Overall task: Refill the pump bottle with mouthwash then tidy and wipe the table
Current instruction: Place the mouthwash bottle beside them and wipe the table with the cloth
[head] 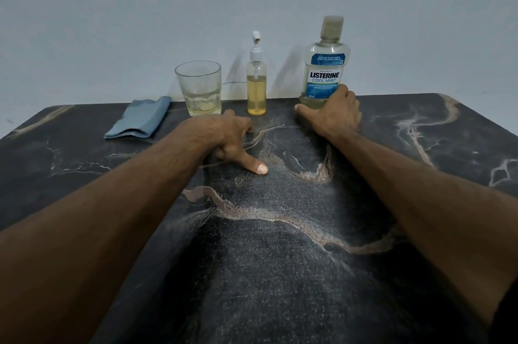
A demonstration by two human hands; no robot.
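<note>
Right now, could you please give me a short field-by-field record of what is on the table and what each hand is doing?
table: dark marble-patterned top
cloth: blue, folded, far left
glass: right of the cloth, a little yellowish liquid at the bottom
pump bottle: centre back, roughly half full of yellow liquid, pump on
mouthwash bottle: far right, capped, nearly empty
left hand: resting on the table, holding nothing
right hand: grip around the mouthwash bottle's base
</note>
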